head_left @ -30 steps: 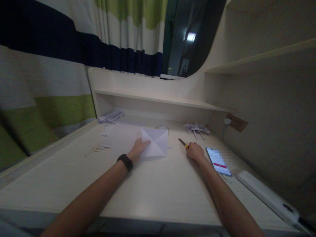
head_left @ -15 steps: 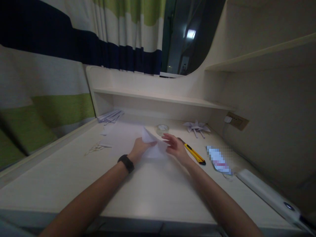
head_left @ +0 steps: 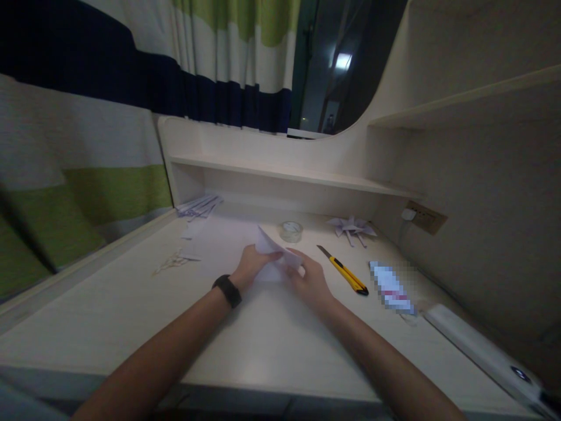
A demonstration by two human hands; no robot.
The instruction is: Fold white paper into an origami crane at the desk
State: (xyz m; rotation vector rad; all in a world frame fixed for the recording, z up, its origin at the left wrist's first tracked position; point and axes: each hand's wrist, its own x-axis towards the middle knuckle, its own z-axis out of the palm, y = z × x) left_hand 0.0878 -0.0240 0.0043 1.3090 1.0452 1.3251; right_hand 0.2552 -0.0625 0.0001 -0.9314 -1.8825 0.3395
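Observation:
A white sheet of paper (head_left: 272, 272) is held between my two hands above the desk, with a flap of it folded up. My left hand (head_left: 255, 261), below a black wristband, grips its left side with the thumb laid across the paper. On the right, my right hand (head_left: 310, 277) pinches the raised flap near its edge; part of its fingers is hidden behind the paper. Just beyond the sheet stands a roll of clear tape (head_left: 291, 231). A yellow utility knife (head_left: 348, 275) with its blade out lies to the right of my right hand.
Folded paper pinwheels (head_left: 352, 227) sit at the back right. Paper strips (head_left: 200, 206) are stacked at the back left, near a small bunch of thin pale pieces (head_left: 172, 263). A phone (head_left: 391, 287) and a long white device (head_left: 477, 345) lie along the right wall.
My right hand has closed on the paper's right flap; its fingers were apart beside it before. My left hand keeps its hold. The view has shifted slightly.

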